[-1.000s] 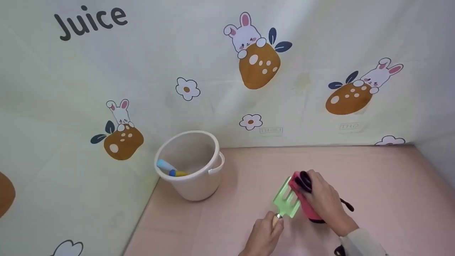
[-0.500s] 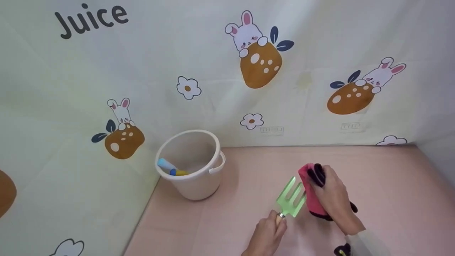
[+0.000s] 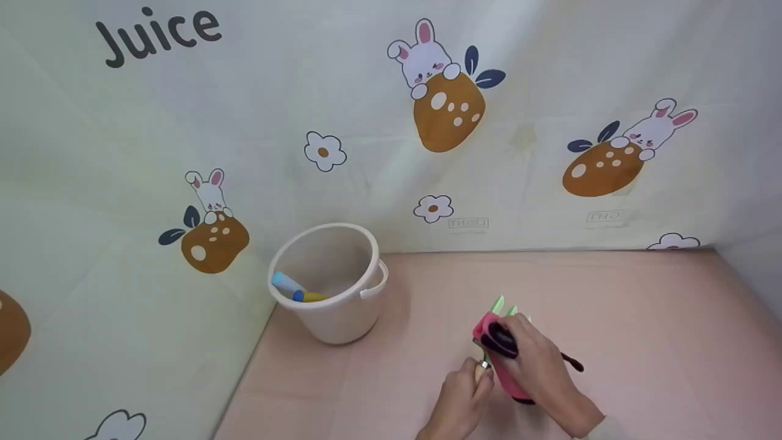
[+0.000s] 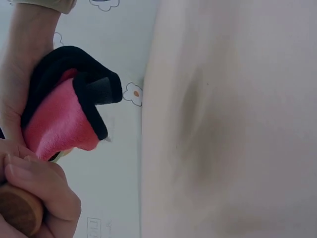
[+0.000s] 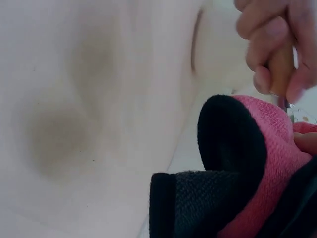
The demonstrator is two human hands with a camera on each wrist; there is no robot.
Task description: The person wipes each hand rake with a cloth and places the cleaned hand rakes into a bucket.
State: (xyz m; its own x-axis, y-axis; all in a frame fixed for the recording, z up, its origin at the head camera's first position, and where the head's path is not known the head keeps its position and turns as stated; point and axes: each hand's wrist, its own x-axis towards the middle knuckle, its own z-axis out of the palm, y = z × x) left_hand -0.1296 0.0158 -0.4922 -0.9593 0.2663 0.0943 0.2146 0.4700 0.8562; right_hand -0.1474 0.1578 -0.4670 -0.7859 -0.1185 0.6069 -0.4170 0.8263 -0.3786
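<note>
My left hand [image 3: 458,394] grips the wooden handle [image 5: 282,69] of a small green garden fork [image 3: 498,305], its tines pointing away from me. A pink cloth [image 3: 508,377] with black edging is bunched in my right hand [image 3: 540,363] and laid over the fork's head. Only the tine tips show beyond the cloth in the head view; most of the green metal is hidden. Seen from the left wrist, the rounded end of the handle pokes out of my fist, and folds of the cloth [image 4: 62,121] hang from my right hand.
A white bucket [image 3: 342,324] with a side handle stands at the back left against the printed wall sheet [image 3: 366,91]. Inside it lean a light blue object [image 3: 286,282] and a yellow one with a blue end [image 3: 313,297]. A pink surface [image 3: 641,318] spreads beneath the hands.
My right hand first drew the cloth to the right off the tines, then came back left and nearer, over the base of the fork's head. My left hand has barely moved.
</note>
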